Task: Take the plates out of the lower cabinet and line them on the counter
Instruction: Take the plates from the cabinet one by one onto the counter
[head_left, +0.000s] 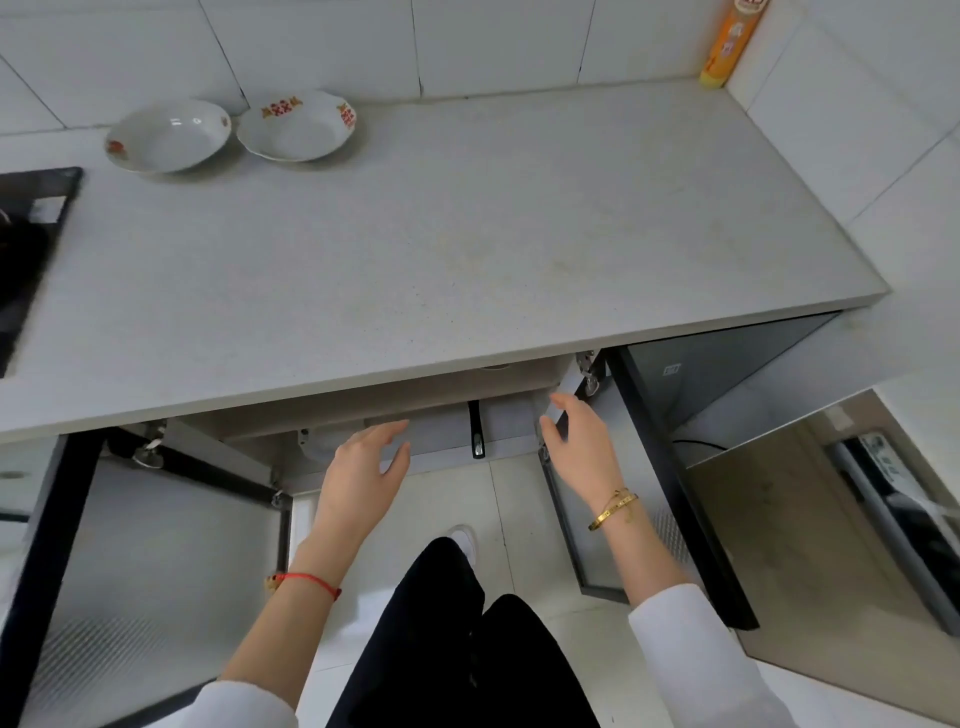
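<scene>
1. At the far left edge a black stove top (31, 244) is set into the counter (467, 249).
2. Just right of it, at the back by the tiled wall, two plates stand side by side on the counter: one plate with a small red mark on its rim (169, 136), then a scalloped plate with red and gold patterns (297, 127), their rims almost touching.
3. Below the counter's front edge the lower cabinet (415, 410) is open, its left door (130, 561) and right door (613, 499) swung out toward me.
4. My left hand (363, 467), a red string at the wrist, reaches at the cabinet opening with fingers spread, holding nothing.
5. A white rounded dish (324, 441) shows inside, just left of that hand.
6. A black handle (476, 431) hangs between my hands.
7. My right hand (579, 441), gold bracelets at the wrist, is open and empty beside the right door's edge.
8. An orange bottle (730, 44) stands in the far right corner.
</scene>
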